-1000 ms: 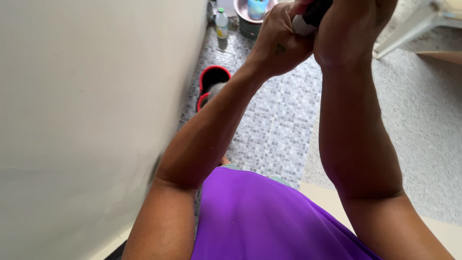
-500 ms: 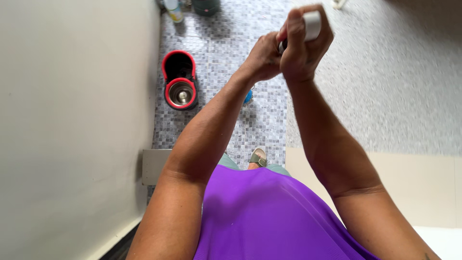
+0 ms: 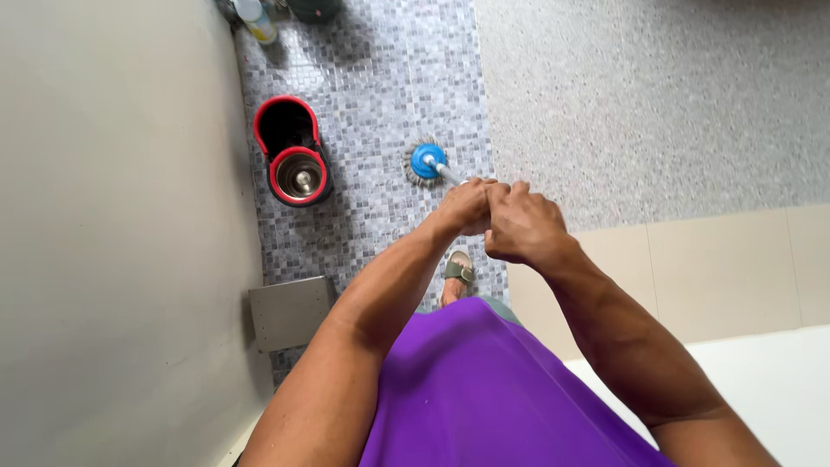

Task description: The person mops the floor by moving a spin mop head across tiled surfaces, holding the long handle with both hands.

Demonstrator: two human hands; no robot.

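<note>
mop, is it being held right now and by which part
Yes. Both hands, left hand and right hand, grip the top end of the mop handle, one beside the other; its blue head rests on the mosaic floor.

One mop (image 3: 427, 163) is seen just right of one red bucket (image 3: 291, 152); one bottle (image 3: 257, 19) and one sandal (image 3: 459, 270) are counted.

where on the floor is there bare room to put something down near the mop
The speckled grey floor right of the mop head lies bare, as do the cream tiles below it. The mosaic strip is crowded: red-rimmed spin bucket, mop head, bottles at the top, a grey block by the wall, a sandalled foot.
</note>
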